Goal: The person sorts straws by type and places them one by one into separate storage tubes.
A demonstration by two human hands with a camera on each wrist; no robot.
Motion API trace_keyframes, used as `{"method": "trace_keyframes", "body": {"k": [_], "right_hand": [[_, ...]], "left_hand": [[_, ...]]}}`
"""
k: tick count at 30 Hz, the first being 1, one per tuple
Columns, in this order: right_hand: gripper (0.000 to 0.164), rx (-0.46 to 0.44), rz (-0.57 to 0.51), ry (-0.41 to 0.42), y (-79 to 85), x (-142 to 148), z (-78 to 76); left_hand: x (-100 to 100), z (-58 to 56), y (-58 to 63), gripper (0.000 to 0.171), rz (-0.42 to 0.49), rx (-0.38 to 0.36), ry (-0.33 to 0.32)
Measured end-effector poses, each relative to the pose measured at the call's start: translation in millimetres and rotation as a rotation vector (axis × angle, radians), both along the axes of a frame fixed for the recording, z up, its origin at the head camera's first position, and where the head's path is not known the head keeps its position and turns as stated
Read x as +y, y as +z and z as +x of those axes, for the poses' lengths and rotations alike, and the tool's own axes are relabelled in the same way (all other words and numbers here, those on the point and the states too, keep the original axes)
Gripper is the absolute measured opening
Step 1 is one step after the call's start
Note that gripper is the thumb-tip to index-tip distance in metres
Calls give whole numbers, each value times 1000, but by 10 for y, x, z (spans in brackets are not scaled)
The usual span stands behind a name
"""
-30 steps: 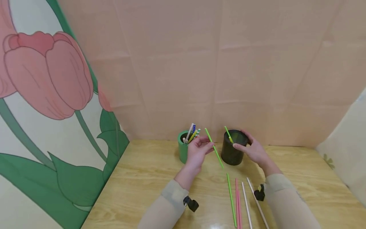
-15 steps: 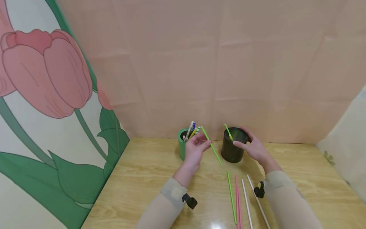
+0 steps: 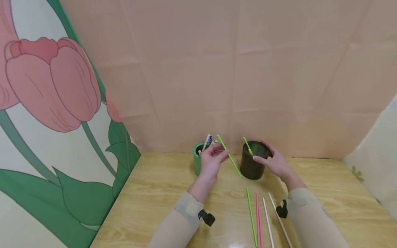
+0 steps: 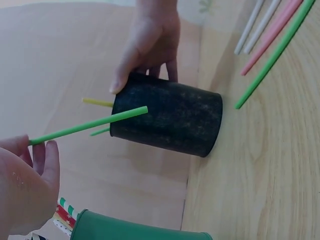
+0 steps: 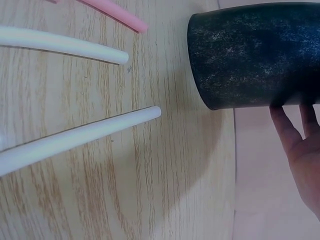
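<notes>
My left hand [image 3: 211,162] pinches a light green straw [image 3: 234,164] near its middle, slanting between the two cups. In the left wrist view the straw [image 4: 90,125] passes in front of the black cup [image 4: 165,115]. My right hand [image 3: 277,164] grips the black cup [image 3: 252,169] at its upper side, thumb near the rim; its fingers at the far side are partly hidden. A green straw [image 3: 246,142] and a yellow one [image 3: 250,151] stick out of that cup. In the right wrist view the right hand's fingertips touch the cup wall [image 5: 255,60].
Left of the left hand stands a green cup [image 3: 197,164] with several patterned straws [image 3: 206,141], partly hidden. On the wooden table [image 3: 149,193] nearer me lie a green straw [image 3: 252,217], pink straws [image 3: 258,217] and white straws [image 3: 268,222]. A pink backdrop [image 3: 186,86] hangs behind.
Over the last second my left hand has shifted slightly left with the green straw, away from the black cup. My right hand keeps its hold on the cup.
</notes>
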State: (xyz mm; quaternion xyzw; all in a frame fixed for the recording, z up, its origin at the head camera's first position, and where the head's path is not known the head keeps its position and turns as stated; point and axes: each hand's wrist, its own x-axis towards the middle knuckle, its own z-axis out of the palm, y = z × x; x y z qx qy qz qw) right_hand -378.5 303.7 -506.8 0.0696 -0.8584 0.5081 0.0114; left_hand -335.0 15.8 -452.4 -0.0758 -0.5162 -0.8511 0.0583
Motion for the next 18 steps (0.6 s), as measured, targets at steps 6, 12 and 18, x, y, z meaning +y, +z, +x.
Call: {"method": "trace_keyframes", "body": {"k": [6, 12, 18], "right_hand": [[100, -4, 5, -5, -6, -4, 26], [100, 5, -15, -2, 1, -6, 12], [100, -1, -24, 1, 3, -14, 13]], "left_hand": [[34, -40, 51, 25, 31, 2, 30], [108, -101, 187, 24, 60, 28, 74], [218, -180, 306, 22, 140, 47, 148]]}}
